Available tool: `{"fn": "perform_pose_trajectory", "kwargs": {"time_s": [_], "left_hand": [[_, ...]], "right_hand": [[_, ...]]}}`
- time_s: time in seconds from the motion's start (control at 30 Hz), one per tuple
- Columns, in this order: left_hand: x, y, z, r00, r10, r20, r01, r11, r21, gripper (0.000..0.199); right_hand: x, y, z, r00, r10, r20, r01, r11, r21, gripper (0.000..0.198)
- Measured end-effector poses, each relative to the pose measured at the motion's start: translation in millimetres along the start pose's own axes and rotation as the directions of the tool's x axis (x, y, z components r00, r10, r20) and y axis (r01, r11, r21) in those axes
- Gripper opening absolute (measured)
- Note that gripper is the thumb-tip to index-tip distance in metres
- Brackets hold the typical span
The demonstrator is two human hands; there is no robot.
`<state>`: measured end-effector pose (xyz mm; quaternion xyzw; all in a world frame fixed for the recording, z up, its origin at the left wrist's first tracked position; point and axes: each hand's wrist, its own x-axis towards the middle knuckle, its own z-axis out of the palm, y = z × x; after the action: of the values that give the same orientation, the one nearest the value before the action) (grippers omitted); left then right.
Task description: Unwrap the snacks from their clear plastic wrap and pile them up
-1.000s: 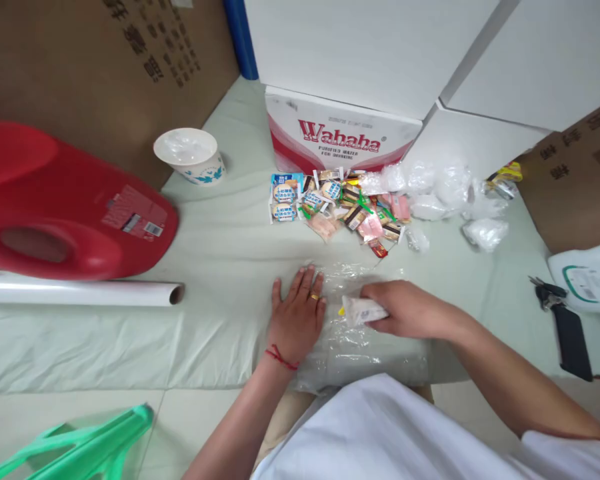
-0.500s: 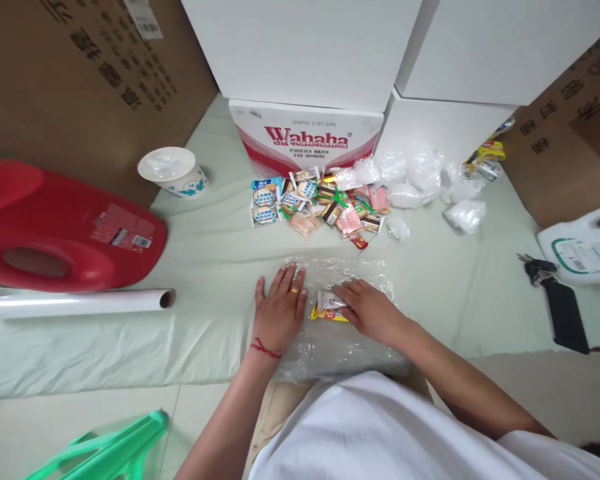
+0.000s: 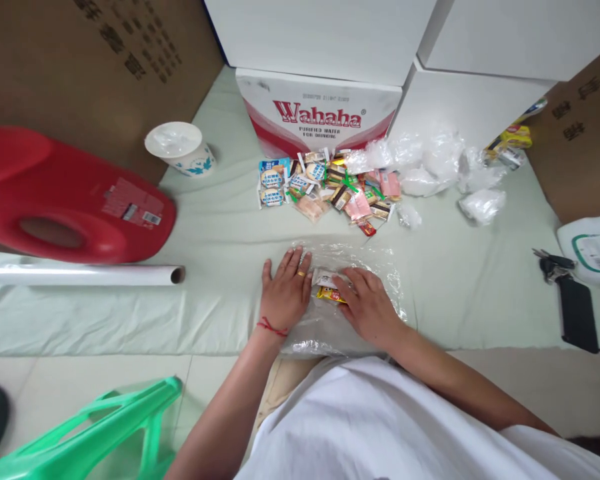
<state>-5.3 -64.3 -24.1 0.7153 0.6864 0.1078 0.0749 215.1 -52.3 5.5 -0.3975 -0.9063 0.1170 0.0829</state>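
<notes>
A sheet of clear plastic film (image 3: 320, 327) lies spread on the cloth-covered table in front of me. My left hand (image 3: 286, 290) rests flat on its left side, fingers stretched out and apart, with a ring and a red cord at the wrist. On the film lie two small snack packets side by side, a white packet (image 3: 323, 277) and a yellow packet (image 3: 329, 294). My right hand (image 3: 373, 303) has its thumb and fingers closed over their right ends, which are hidden. The packets' left ends almost touch my left hand.
Beyond the film is a pile of wrapped snacks (image 3: 337, 190), with crumpled clear film (image 3: 433, 163) to its right. A Wahaha carton (image 3: 325, 117) stands behind. Leftward are a paper cup (image 3: 193, 160), a red jug (image 3: 95, 213) and a white roll (image 3: 90, 275). Keys (image 3: 555, 267) lie at right.
My view has tilted slightly downward. The packets under my right hand sit a little closer to my left hand, which stays flat on the film. A dark shape now shows on the floor at left.
</notes>
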Motion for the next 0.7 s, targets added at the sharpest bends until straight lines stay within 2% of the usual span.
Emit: {"fn": "perform_pose_trajectory", "kwargs": {"time_s": [0.2, 0.33, 0.57, 0.7], "left_hand": [[0, 0, 1, 1.000, -0.008, -0.012, 0.007, 1.000, -0.016, 0.054], [-1, -1, 4, 1.000, -0.003, -0.024, 0.002, 1.000, -0.027, 0.054], [-1, -2, 4, 0.999, -0.004, -0.033, 0.002, 0.999, -0.049, 0.054], [-1, -2, 5, 1.000, -0.004, -0.029, 0.002, 0.999, -0.049, 0.054]], "right_hand": [[5, 6, -2, 0.998, 0.025, 0.061, -0.024, 0.999, -0.027, 0.052], [9, 14, -9, 0.996, -0.035, 0.083, 0.039, 0.998, -0.053, 0.051], [7, 21, -7, 0.988, -0.152, 0.014, 0.153, 0.986, -0.073, 0.050], [10, 20, -8, 0.984, -0.157, 0.081, 0.162, 0.985, -0.060, 0.055]]}}
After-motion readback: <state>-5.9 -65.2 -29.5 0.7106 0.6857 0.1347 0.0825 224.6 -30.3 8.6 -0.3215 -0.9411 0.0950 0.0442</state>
